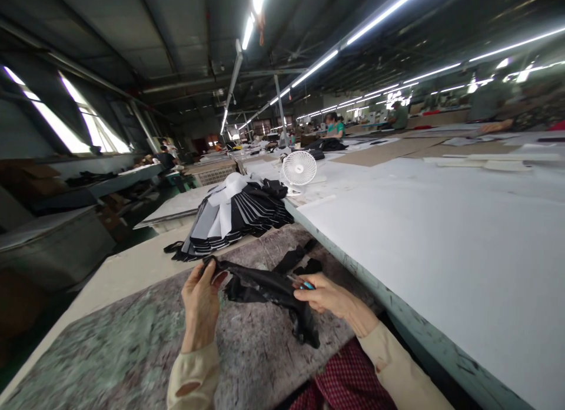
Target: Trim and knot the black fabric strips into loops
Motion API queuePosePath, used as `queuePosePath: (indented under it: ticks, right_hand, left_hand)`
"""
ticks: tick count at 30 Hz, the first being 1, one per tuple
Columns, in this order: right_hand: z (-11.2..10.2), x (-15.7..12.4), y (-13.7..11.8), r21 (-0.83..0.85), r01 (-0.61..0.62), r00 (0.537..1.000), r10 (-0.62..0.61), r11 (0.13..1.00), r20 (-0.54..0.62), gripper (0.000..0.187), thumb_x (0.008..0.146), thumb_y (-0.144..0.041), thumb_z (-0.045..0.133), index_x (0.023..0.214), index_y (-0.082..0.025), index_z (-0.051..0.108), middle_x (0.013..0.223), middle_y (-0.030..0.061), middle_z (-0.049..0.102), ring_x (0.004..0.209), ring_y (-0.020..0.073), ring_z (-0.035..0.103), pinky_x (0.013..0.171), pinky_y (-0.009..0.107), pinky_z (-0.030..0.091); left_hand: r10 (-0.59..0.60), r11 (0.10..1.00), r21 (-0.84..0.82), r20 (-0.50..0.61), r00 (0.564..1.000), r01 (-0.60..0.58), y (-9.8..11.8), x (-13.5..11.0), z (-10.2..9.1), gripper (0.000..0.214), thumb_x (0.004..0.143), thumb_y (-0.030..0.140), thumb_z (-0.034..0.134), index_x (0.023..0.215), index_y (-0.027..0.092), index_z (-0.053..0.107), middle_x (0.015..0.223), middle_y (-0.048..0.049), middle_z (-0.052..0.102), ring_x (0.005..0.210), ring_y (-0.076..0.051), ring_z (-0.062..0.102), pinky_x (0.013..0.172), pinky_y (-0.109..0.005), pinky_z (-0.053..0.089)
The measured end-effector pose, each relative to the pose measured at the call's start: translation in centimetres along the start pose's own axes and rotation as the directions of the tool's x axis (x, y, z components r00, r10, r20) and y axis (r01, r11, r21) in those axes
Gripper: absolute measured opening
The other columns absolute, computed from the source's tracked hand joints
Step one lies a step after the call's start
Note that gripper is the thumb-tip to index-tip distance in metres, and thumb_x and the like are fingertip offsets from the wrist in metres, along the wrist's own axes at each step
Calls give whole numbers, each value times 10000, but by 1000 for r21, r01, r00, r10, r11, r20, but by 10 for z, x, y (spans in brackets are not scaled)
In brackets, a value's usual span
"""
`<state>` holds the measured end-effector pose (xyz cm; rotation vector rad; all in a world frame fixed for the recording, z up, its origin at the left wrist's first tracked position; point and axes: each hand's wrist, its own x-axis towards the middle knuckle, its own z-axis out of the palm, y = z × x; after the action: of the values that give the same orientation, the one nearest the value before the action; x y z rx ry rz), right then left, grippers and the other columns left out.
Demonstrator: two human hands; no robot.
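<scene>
My left hand [200, 304] is closed on one end of a black fabric piece [265, 289], pinching it between thumb and fingers. My right hand [329, 297] grips the same piece near its middle and also holds small blue-handled snips [305, 285]. The fabric's tail hangs down below my right hand. Both hands hover over a mottled grey work mat [132, 345].
A fanned stack of black and white fabric pieces [233, 216] lies just beyond my hands, with black scraps [300, 260] beside it. A wide white table [432, 239] runs to the right, with a small white fan [299, 167] on it. Other workers sit far off.
</scene>
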<state>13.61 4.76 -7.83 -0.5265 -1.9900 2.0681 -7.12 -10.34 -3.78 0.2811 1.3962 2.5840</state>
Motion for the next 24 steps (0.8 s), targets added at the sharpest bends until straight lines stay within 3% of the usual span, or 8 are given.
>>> queuePosePath:
  ticks: [2,5,9,13,15,18,21,24]
  right_hand:
    - [0,1,4,92,-25,998,31,995,-61,322,684,-437,652,812,-187,494,509,-105,249,382,33,169,370,193,97]
    - [-4,-1,12,85,44,986,-29,995,-164,299,729,-460,614,783,-183,515,547,-64,354,421,54,269,387,201,174]
    - [-14,-14,19,-202,132,987,-148,970,-63,299,781,-456,574,698,-169,585,624,14,538,568,129,471,518,243,353]
    - [-11,-27,0,-419,175,943,-273,891,-187,269,831,-406,530,845,-169,655,800,47,654,749,182,578,695,275,417]
    - [1,-33,-20,-426,236,906,-356,873,-227,251,842,-384,523,821,-168,648,793,37,650,736,162,577,686,253,418]
    - [23,-40,-50,-411,338,886,-433,847,-163,195,777,-359,624,795,-165,629,760,14,627,676,132,550,612,222,403]
    - [37,-43,-62,-432,408,845,-512,804,-155,171,721,-280,683,825,-163,614,806,11,628,736,137,557,666,223,409]
    - [36,-43,-55,-390,397,801,-521,831,-295,94,784,-254,602,798,-162,597,776,8,614,723,128,545,669,225,404]
  left_hand:
    - [8,999,32,44,999,-10,0,0,-3,278,496,175,810,708,148,633,635,62,599,487,-52,517,444,-162,404]
    - [-29,999,34,127,991,25,0,-2,-8,295,493,188,830,701,146,625,555,84,525,389,-16,385,342,-141,255]
    - [-11,994,-106,257,966,40,6,-11,-8,290,568,286,811,770,151,652,717,19,603,611,-80,534,524,-177,435]
    - [-42,984,-131,491,870,121,10,-40,6,214,712,348,701,761,152,631,697,3,526,654,-111,504,636,-240,460]
    - [-74,982,-97,588,805,161,6,-58,16,207,760,355,651,741,154,609,691,0,498,632,-110,480,619,-243,441]
    - [-146,982,5,661,736,190,-4,-81,33,210,762,352,654,741,146,619,747,-19,526,696,-123,503,645,-235,430]
    - [-211,976,86,623,754,202,-13,-98,45,192,746,333,685,825,161,652,833,-23,574,803,-133,538,744,-233,434]
    - [-216,976,94,536,816,196,-20,-111,50,349,765,406,659,1066,236,611,1005,-33,612,897,-162,574,808,-278,447]
